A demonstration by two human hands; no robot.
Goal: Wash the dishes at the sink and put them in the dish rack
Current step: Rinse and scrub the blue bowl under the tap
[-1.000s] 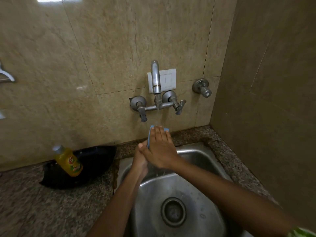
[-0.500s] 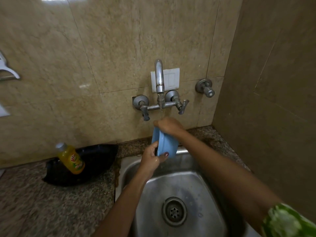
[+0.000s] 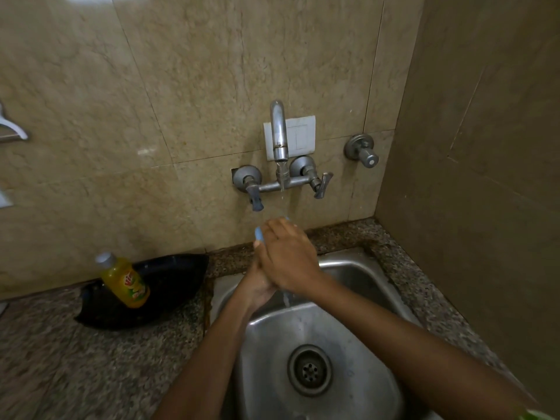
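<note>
A small light blue dish (image 3: 259, 233) is held on edge under the running tap (image 3: 279, 137), over the back of the steel sink (image 3: 339, 268). Only a sliver of its rim shows. My left hand (image 3: 257, 286) grips it from below. My right hand (image 3: 288, 256) lies flat across the dish, fingers together, and hides most of it. Water streams down onto my hands and runs off into the basin.
A yellow dish soap bottle (image 3: 127, 281) leans in a black tray (image 3: 169, 286) on the granite counter left of the sink. The drain (image 3: 309, 369) sits mid basin. A side wall (image 3: 472, 177) closes in on the right. A separate valve (image 3: 362, 150) is on the back wall.
Half a second ago the dish showed between my hands, with my right hand at its top edge. Now my right hand has slid down over its face and covers it.
</note>
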